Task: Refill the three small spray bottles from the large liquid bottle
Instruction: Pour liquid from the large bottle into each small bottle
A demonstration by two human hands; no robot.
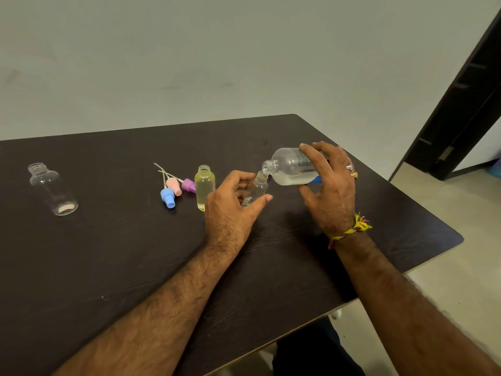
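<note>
My right hand (329, 191) grips the large clear liquid bottle (290, 166), tipped on its side with its open mouth against the neck of a small clear spray bottle (256, 189). My left hand (230, 204) holds that small bottle upright on the dark table (135, 253). Just left of it stands a second small bottle (204, 187), uncapped and filled with pale yellowish liquid. A third small bottle (53, 188) stands empty and uncapped at the far left.
Three spray caps with dip tubes lie together left of the filled bottle: blue (167, 197), pink (174, 185) and purple (188, 185). The table's right edge and corner are close to my right arm. A dark door frame (461, 104) stands at the right.
</note>
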